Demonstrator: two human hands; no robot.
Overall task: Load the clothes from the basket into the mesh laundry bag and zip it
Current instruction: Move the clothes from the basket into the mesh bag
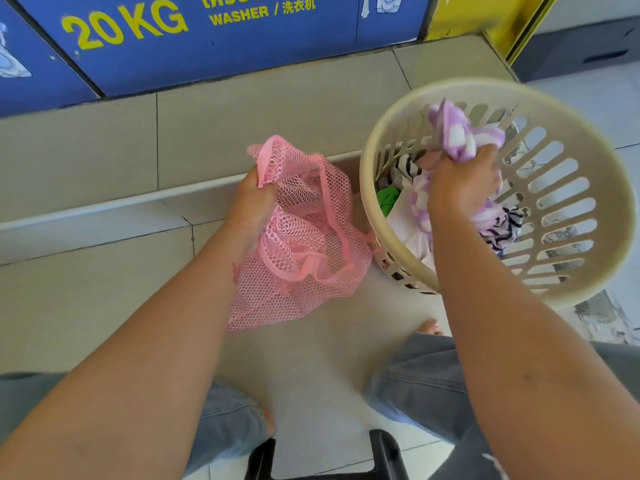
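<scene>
The left hand grips the pink mesh bag by its rim; the right hand clutches a purple cloth (blurred) over the basket.

Pink open-weave mesh bag, matt cream slotted plastic basket, smooth floor tiles

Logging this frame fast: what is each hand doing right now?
Left hand: closed, gripping the rim of the pink mesh bag.
Right hand: closed on a purple-and-white cloth over the basket.
</scene>
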